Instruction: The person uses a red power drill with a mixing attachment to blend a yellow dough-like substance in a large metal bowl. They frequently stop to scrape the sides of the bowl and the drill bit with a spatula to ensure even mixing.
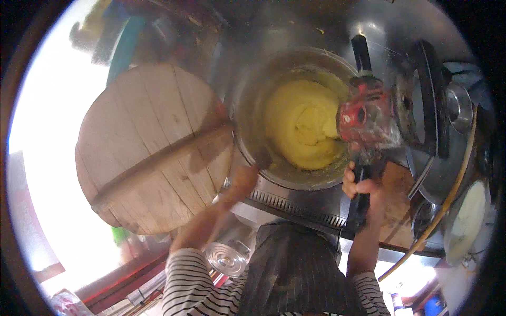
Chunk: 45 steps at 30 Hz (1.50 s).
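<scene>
My right hand [362, 187] is wrapped round the black lower handle of a red handheld power mixer [369, 113]. The mixer lies over the right side of a large metal pot [247, 134], and its working end is hidden from me. Thick yellow batter or dough [300, 118] fills the bottom of the pot, with smears on the inner wall. My left hand [243, 181] is a closed, blurred shape at the pot's near left rim. Something dark brown shows at its fingers, too smeared to name.
Left of the pot is a round wooden lid [142, 121] with a crossbar. At the right are a steel bowl [459, 108], a yellow hose [448, 200], a wooden board [395, 210] and a pale-filled pan [468, 221]. A vented metal edge [284, 203] runs before the pot.
</scene>
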### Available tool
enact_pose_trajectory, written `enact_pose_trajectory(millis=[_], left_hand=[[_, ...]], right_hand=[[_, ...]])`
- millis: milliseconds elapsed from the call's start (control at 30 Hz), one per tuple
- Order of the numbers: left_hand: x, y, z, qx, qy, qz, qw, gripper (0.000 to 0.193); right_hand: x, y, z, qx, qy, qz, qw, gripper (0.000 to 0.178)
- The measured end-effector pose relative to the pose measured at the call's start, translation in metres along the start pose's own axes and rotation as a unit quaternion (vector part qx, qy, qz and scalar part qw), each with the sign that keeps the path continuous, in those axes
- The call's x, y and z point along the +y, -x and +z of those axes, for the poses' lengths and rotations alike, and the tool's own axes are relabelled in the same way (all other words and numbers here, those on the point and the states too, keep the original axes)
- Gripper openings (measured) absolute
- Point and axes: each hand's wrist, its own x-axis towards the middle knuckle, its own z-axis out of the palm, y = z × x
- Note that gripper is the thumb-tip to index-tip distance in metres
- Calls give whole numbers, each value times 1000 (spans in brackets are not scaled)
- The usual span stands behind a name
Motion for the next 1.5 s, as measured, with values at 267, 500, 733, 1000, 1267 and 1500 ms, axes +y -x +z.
enact_pose_trajectory(millis=[267, 500, 733, 1000, 1267, 1500], left_hand=[[-40, -69, -42, 89, -36, -130, 987, 25], [-81, -83, 62, 57, -216, 67, 973, 24], [-37, -86, 46, -47, 25, 35, 998, 23], [6, -29, 11, 39, 131, 61, 989, 21], [107, 4, 57, -150, 167, -130, 966, 20], [47, 28, 59, -42, 173, -67, 982, 21]], right_hand=[[21, 37, 26, 104, -105, 88, 985, 48], [34, 10, 44, 36, -48, 80, 995, 46], [41, -44, 6, -65, -72, 107, 989, 52], [9, -71, 29, -51, -63, 19, 997, 48], [-7, -62, 21, -1, -12, -24, 1000, 47], [-22, -25, 17, 15, -5, -9, 1000, 45]])
